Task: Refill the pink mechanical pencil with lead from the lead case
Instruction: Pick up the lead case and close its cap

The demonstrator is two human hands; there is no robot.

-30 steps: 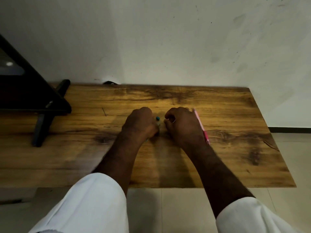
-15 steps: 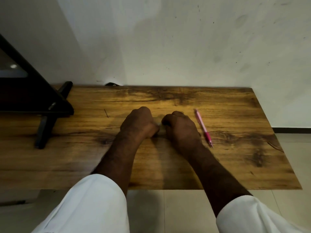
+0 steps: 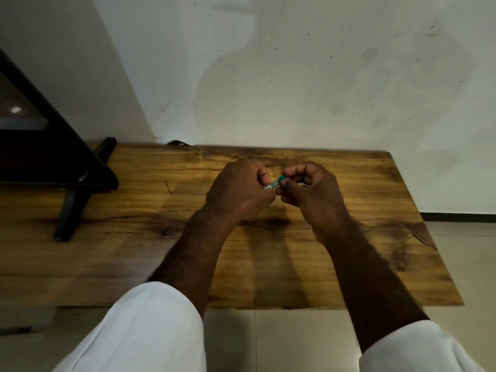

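The lead case (image 3: 276, 183) is a small clear tube with a teal cap, held just above the wooden table (image 3: 134, 237) between both hands. My left hand (image 3: 239, 194) pinches the clear body of the case. The fingertips of my right hand (image 3: 311, 189) close on the teal cap end. Both hands are at the middle of the table, near its far edge. The pink mechanical pencil is not in sight; my right hand and forearm cover the spot to its right.
A black stand (image 3: 69, 178) with a slanted leg occupies the table's left end. A thin dark sliver (image 3: 168, 187) lies on the wood left of my hands. The wall runs along the far edge. Tiled floor (image 3: 295, 342) shows below the near edge.
Both hands have risen off the table with the lead case between them. The pink pencil, which lay right of my right hand, is now hidden from view.
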